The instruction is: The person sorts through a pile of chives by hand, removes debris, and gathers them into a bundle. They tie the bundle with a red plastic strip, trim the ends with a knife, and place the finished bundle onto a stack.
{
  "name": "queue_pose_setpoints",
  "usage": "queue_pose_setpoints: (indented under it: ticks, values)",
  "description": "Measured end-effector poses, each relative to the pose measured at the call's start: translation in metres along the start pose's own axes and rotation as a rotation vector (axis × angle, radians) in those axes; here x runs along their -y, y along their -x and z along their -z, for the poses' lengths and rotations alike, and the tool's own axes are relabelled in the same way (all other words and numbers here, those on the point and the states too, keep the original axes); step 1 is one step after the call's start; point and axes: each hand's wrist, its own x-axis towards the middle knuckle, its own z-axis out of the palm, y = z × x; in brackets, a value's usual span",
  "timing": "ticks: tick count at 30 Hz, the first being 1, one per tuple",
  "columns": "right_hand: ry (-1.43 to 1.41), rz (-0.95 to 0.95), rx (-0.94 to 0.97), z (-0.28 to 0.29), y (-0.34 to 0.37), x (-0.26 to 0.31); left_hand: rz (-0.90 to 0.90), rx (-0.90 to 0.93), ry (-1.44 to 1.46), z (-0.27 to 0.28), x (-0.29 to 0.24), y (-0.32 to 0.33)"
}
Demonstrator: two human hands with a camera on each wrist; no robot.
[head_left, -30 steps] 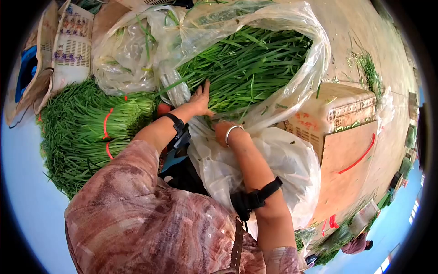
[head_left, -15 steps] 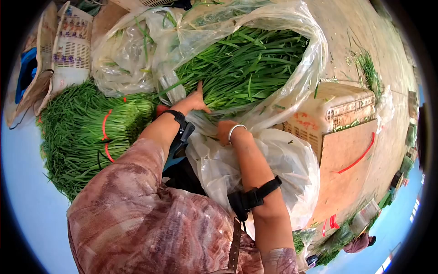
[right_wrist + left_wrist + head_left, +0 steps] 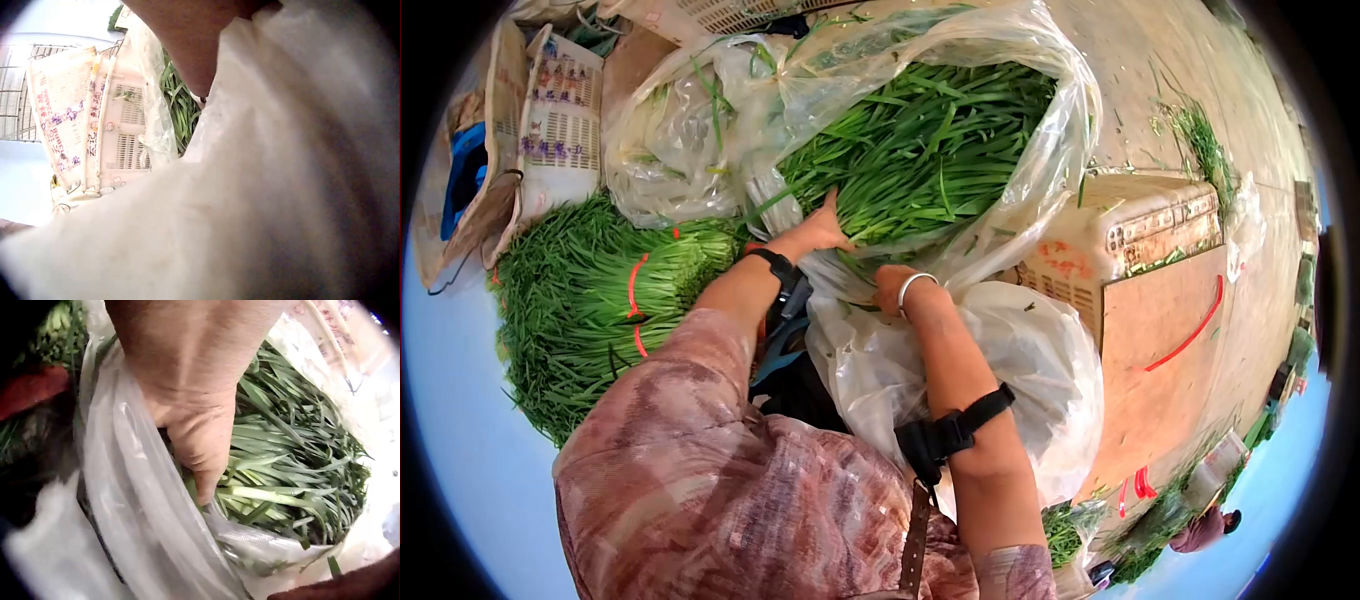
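A clear plastic bag (image 3: pixel 1065 130) lies with its mouth spread round a heap of loose green chives (image 3: pixel 930 150). Against the near left side of that heap rests my left hand (image 3: pixel 824 228), its thumb and a finger spread apart. The left wrist view shows this hand (image 3: pixel 194 431) between the bag's gathered edge (image 3: pixel 134 481) and the chive stalks (image 3: pixel 262 494), with most fingers hidden. To its right, my right hand (image 3: pixel 888 288), with a bangle at the wrist, grips the bag's near edge with curled fingers. Plastic covers much of the right wrist view.
Chives bundled with red ties (image 3: pixel 636 285) are piled at the left. Behind them stand white perforated crates (image 3: pixel 560 110). On the right are another crate (image 3: pixel 1155 225) and a brown board (image 3: pixel 1160 360). Another person (image 3: pixel 1200 530) is far off at lower right.
My left hand has shifted slightly left and toward me along the chives. The right hand stays at the bag's edge, and the bag's far right side appears a little further left.
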Motion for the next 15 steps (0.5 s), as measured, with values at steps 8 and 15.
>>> queue_pose_setpoints:
  ticks: [8,15]
  values:
    - [0.082,-0.029,-0.043,0.004,0.011,0.008,0.002,-0.166,-0.098,0.078,-0.086,0.051]
    - [0.040,0.002,0.006,-0.001,-0.006,-0.001,-0.222,-0.154,-0.375,0.168,-0.155,0.072]
